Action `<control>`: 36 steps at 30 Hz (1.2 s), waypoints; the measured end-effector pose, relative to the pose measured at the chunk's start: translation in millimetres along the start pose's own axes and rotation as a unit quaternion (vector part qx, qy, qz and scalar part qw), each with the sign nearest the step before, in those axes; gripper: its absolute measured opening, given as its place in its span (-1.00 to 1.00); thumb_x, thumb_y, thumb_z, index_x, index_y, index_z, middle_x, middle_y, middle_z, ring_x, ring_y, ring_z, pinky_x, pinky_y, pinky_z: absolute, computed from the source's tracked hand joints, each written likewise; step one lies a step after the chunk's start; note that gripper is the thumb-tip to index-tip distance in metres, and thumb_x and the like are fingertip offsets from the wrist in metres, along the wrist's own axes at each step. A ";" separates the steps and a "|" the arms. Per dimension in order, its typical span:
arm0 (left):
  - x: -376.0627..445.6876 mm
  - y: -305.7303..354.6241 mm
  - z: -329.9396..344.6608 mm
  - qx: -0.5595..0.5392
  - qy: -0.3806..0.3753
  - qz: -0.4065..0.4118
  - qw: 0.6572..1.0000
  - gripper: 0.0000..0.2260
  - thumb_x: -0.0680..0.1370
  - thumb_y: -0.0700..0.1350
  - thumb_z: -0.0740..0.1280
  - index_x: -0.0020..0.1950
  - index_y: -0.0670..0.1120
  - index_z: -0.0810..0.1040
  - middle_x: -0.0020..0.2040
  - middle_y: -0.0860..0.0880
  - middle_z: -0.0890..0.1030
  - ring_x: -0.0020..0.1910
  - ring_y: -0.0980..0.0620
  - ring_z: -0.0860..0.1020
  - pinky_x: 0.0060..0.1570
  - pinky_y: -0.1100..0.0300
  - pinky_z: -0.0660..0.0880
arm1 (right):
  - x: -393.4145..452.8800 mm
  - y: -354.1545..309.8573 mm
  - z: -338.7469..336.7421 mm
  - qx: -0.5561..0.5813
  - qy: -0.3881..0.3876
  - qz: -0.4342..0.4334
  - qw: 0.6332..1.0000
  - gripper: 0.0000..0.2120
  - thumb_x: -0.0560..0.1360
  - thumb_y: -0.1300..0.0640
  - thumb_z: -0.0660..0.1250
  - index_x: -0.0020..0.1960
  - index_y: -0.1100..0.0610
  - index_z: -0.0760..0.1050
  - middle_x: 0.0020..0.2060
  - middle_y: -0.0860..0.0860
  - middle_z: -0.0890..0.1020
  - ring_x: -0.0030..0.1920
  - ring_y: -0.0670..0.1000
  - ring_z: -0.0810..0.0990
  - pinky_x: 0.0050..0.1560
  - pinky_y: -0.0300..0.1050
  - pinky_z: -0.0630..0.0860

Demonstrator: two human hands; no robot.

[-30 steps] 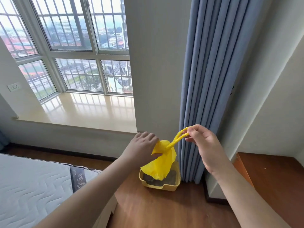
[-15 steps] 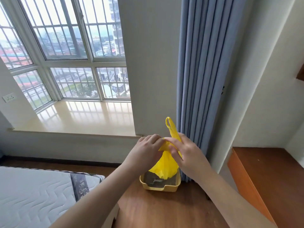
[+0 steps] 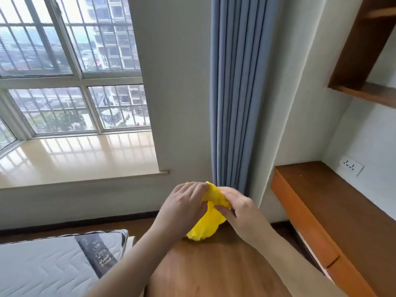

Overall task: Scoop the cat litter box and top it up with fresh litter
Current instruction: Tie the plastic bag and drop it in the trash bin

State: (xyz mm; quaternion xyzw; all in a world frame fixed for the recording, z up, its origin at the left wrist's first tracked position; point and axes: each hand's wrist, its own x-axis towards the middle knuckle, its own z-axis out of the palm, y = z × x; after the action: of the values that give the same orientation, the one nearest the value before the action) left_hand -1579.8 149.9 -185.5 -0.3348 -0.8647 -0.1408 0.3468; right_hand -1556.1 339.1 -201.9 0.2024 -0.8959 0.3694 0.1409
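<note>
A yellow plastic bag [image 3: 207, 227] hangs between both hands, above the wooden floor by the blue curtain. My left hand [image 3: 182, 207] grips the bag's top from the left, fingers curled over the bunched plastic. My right hand [image 3: 240, 207] pinches the bag's neck from the right, thumb and fingers pressed into the folds. The two hands sit close together, almost touching. The yellow litter box is hidden behind the bag and my hands.
A blue curtain [image 3: 233, 93] hangs just behind the hands. A wooden desk [image 3: 334, 206] with an orange edge runs along the right wall, a shelf [image 3: 364, 61] above it. A mattress [image 3: 53, 264] lies at lower left, below the window sill [image 3: 81, 159].
The bag's loop handle that stood up half a second ago is now folded down into my hands. The view has tilted up and right, and the litter box has dropped out of sight.
</note>
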 end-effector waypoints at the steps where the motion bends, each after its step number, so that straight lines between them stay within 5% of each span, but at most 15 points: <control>1: -6.7 4.8 -2.8 -0.014 0.001 0.007 1.000 -0.73 0.44 -0.03 0.33 0.10 -0.05 0.47 -0.04 0.01 0.69 -0.11 0.01 0.67 -0.06 0.17 0.58 | -12.0 -5.8 2.6 0.007 0.012 0.012 1.000 -0.56 0.56 -0.19 0.17 0.35 -0.01 0.43 0.21 -0.16 0.54 0.18 -0.22 0.49 0.22 -0.33 0.43; 8: -23.5 62.9 -5.9 -0.113 -0.014 0.062 0.992 -0.63 0.49 -0.01 0.42 0.22 -0.06 0.43 -0.04 -0.02 0.70 -0.09 -0.04 0.67 -0.02 0.10 0.58 | -103.8 -30.8 -14.8 -0.059 0.083 0.106 0.989 -0.51 0.56 -0.24 0.12 0.42 -0.06 0.34 0.17 -0.21 0.55 0.14 -0.28 0.48 0.14 -0.55 0.34; 12: -19.8 108.6 -8.3 -0.120 -0.015 0.161 0.980 -0.68 0.48 0.00 0.36 0.18 -0.10 0.56 0.02 -0.01 0.70 0.00 -0.01 0.67 0.00 0.11 0.59 | -159.3 -37.7 -42.1 -0.151 0.125 0.132 0.972 -0.52 0.58 -0.19 0.08 0.38 0.04 0.39 0.14 -0.06 0.63 0.07 -0.21 0.52 0.08 -0.67 0.23; 18: -16.2 200.2 -3.6 -0.173 -0.010 0.273 0.946 -0.77 0.54 -0.07 0.38 0.16 -0.11 0.60 0.08 -0.02 0.67 0.09 -0.03 0.63 0.08 0.08 0.55 | -256.7 -54.4 -86.5 -0.217 0.169 0.191 0.942 -0.55 0.61 -0.20 0.07 0.36 0.03 0.40 0.13 -0.09 0.62 -0.01 -0.11 0.64 -0.01 -0.35 0.55; 24: -25.5 321.1 -12.5 -0.241 -0.005 0.367 0.898 -0.81 0.51 -0.09 0.43 0.10 -0.10 0.61 0.08 -0.03 0.66 0.11 -0.04 0.61 0.16 0.05 0.49 | -373.9 -93.7 -127.0 -0.277 0.241 0.282 0.887 -0.51 0.60 -0.22 0.03 0.31 0.06 0.46 0.11 -0.09 0.62 -0.02 -0.09 0.61 -0.03 -0.46 0.37; 36: -145.9 596.1 -91.2 -0.379 0.022 0.500 0.778 -0.89 0.47 -0.18 0.39 -0.02 -0.15 0.61 -0.05 -0.04 0.66 -0.06 -0.07 0.62 0.10 0.04 0.47 | -657.3 -216.0 -151.7 -0.342 0.347 0.461 0.742 -0.63 0.56 0.00 0.15 0.33 0.05 0.41 0.09 -0.04 0.61 -0.01 0.05 0.62 -0.10 -0.07 0.55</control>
State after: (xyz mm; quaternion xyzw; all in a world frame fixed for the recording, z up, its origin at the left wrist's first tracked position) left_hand -1052.2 475.0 -214.4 -0.8214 -0.4449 -0.2710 0.2324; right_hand -862.3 478.7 -231.3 -0.4393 -0.8352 0.1030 0.3144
